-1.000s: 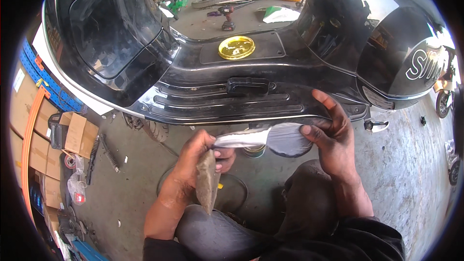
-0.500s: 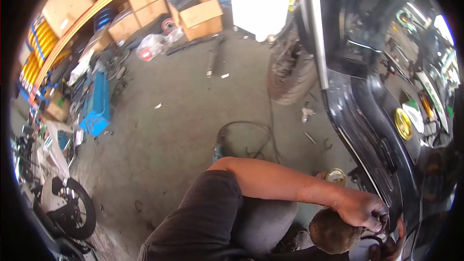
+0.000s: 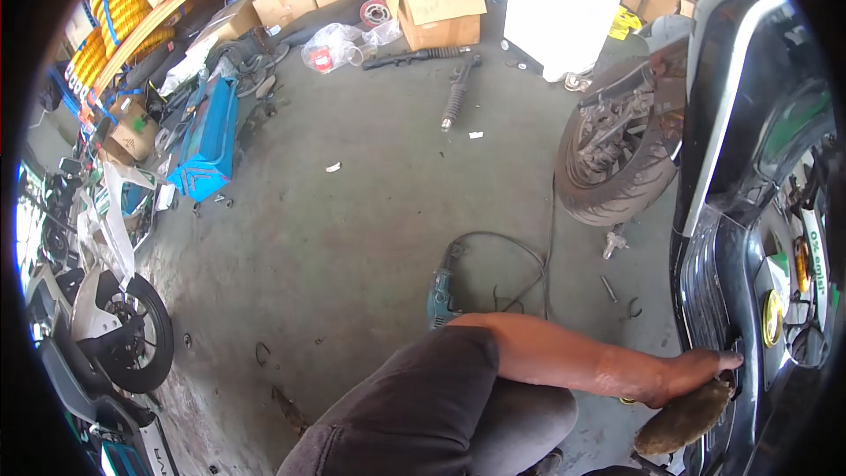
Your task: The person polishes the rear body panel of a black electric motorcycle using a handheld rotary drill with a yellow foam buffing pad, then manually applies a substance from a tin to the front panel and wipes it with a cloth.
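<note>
My left hand point(image 3: 692, 372), its forearm passing over my raised knee, reaches to the black glossy body panel point(image 3: 712, 286) of a motor scooter on the right. Its visible fingers stretch forward onto the panel's edge; the others are hidden. Just below the hand is a brown, fuzzy, rounded thing point(image 3: 683, 419), whose kind I cannot make out. Whether the hand touches it does not show. My right hand does not show. A dirty wheel with a worn tyre point(image 3: 608, 185) stands beyond, next to the scooter's front.
A teal power drill point(image 3: 439, 295) with a black cable lies on the floor before my knee. Small metal parts point(image 3: 610, 289) lie near the scooter. Farther off are a shock absorber point(image 3: 456, 92), an open cardboard box point(image 3: 441, 22), a white cabinet point(image 3: 564, 9) and a blue metal tray point(image 3: 207, 141).
The view has swung left, so the scene sits farther right. My left hand has gone from a closed grip to fingers stretched on the panel. My right hand has dropped out of sight.
</note>
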### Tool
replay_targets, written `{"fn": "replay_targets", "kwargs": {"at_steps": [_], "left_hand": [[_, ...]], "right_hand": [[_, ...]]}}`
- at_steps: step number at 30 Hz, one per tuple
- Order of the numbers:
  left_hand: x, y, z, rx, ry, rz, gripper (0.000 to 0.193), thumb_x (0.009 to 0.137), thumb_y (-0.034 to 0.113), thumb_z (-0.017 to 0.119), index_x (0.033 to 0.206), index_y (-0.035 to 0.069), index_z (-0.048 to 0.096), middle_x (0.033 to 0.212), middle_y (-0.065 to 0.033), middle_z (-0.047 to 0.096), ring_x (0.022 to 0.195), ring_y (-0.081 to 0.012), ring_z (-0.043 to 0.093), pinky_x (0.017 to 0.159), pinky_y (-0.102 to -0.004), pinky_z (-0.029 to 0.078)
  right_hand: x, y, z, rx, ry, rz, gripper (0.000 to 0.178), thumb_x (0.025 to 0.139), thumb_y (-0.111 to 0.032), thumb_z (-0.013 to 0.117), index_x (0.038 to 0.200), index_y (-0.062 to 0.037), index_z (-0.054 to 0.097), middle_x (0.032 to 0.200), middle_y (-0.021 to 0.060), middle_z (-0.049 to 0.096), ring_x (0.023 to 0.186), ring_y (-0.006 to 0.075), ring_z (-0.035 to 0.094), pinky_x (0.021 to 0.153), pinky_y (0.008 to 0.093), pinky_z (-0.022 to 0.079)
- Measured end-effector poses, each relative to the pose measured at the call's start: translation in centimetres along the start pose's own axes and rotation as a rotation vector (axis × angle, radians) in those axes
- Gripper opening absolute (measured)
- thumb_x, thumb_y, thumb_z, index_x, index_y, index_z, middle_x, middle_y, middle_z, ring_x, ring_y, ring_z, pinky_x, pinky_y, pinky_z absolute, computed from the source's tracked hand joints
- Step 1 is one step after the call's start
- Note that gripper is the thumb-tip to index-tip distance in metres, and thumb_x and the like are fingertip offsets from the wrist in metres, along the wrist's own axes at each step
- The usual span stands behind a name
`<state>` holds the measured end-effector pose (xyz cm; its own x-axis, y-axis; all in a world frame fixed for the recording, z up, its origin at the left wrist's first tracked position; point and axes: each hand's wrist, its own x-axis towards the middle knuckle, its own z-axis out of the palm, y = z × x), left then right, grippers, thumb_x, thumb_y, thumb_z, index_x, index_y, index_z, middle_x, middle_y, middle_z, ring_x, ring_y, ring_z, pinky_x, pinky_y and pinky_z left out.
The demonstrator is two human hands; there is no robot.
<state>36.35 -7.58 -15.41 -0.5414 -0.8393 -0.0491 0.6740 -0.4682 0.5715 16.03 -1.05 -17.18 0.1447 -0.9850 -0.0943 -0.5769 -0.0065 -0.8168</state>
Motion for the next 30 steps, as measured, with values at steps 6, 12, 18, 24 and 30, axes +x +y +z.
{"fn": "replay_targets", "kwargs": {"at_steps": [6, 12, 18, 24, 30], "left_hand": [[-2.7, 1.8, 0.6, 0.214, 0.115, 0.288, 0.049, 0.099, 0.05, 0.043, 0.085, 0.007, 0.063, 0.085, -0.0039, 0.062, 0.083, -0.0159, 0.055, 0.08, -0.0332, 0.043], [-5.2, 4.2, 1.1, 0.404, 0.327, 0.761, 0.032, 0.101, 0.037, 0.053, 0.098, 0.005, 0.057, 0.075, 0.001, 0.055, 0.064, -0.0057, 0.047, 0.061, -0.0232, 0.04], [-6.3, 5.4, 1.6, 0.771, 0.766, 1.037, 0.023, 0.1, 0.025, 0.056, 0.102, 0.002, 0.056, 0.08, -0.0027, 0.058, 0.071, -0.0098, 0.054, 0.064, -0.028, 0.045], [-9.2, 9.2, -2.1, 0.806, 0.714, 0.786, 0.039, 0.098, 0.029, 0.061, 0.121, -0.002, 0.059, 0.103, -0.0066, 0.064, 0.087, -0.0114, 0.058, 0.079, -0.026, 0.047], [-13.0, 8.1, 0.6, 1.149, 0.699, 0.437, 0.044, 0.096, 0.032, 0.064, 0.122, -0.003, 0.059, 0.106, -0.0049, 0.066, 0.092, -0.009, 0.058, 0.08, -0.0234, 0.047]], "right_hand": [[-6.3, 3.1, -5.0, -0.165, 0.122, -0.071, 0.06, 0.099, -0.022, 0.055, 0.153, -0.0218, 0.03, 0.133, 0.0256, 0.054, 0.117, 0.0289, 0.057, 0.1, 0.0409, 0.047], [0.1, -8.0, -6.0, -0.032, -0.033, -0.527, 0.086, 0.094, -0.06, 0.049, 0.147, 0.0058, 0.031, 0.129, 0.0213, 0.056, 0.111, 0.0253, 0.059, 0.09, 0.0356, 0.049], [4.3, -14.4, 2.0, 0.001, -0.434, -0.442, 0.053, 0.084, -0.021, 0.077, 0.125, 0.0044, 0.056, 0.111, 0.011, 0.068, 0.105, 0.0187, 0.065, 0.087, 0.0373, 0.054], [9.2, -13.9, 4.3, 0.683, -0.457, -0.219, 0.04, 0.094, -0.025, 0.067, 0.122, 0.0021, 0.059, 0.11, 0.0075, 0.068, 0.099, 0.0124, 0.061, 0.089, 0.0303, 0.048], [10.5, -13.5, 5.3, 0.823, -0.546, -0.458, 0.044, 0.092, -0.026, 0.071, 0.125, -0.0007, 0.058, 0.112, 0.0066, 0.067, 0.101, 0.0133, 0.061, 0.09, 0.0302, 0.049]]}}
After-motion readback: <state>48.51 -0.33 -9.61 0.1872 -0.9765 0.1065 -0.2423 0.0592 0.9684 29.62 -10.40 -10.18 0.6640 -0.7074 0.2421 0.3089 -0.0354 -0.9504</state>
